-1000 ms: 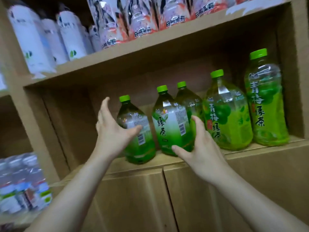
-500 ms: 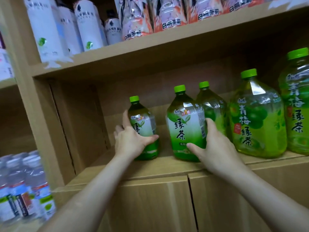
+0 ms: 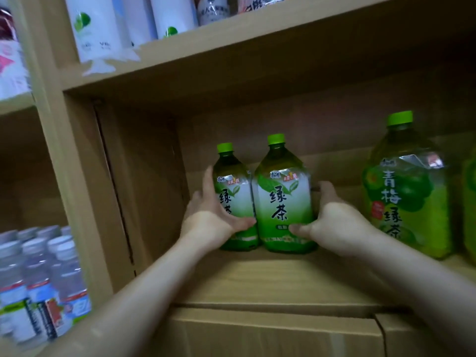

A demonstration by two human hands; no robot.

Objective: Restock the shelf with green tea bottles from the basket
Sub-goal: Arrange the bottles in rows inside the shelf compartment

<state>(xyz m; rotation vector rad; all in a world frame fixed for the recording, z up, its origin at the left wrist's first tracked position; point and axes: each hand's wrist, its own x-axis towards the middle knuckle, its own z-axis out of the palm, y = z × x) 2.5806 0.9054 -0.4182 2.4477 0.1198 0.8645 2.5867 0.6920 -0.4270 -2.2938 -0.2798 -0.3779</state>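
Two green tea bottles with green caps stand upright, side by side and touching, on the wooden shelf (image 3: 270, 276). My left hand (image 3: 210, 220) wraps around the left bottle (image 3: 229, 186) from its left side. My right hand (image 3: 334, 222) grips the right bottle (image 3: 282, 199) from its right side, thumb across its lower front. A bottle that earlier stood behind the right one is hidden now. The basket is out of view.
A larger green plum tea bottle (image 3: 409, 186) stands to the right, with another at the frame's edge. White packs (image 3: 103, 27) fill the shelf above. Water bottles (image 3: 38, 284) sit in the lower left compartment. The shelf's left part, against the side wall (image 3: 144, 176), is bare.
Both hands have closed on the two bottles and pushed them together, so the gap between them is gone. The camera has moved closer and shifted left.
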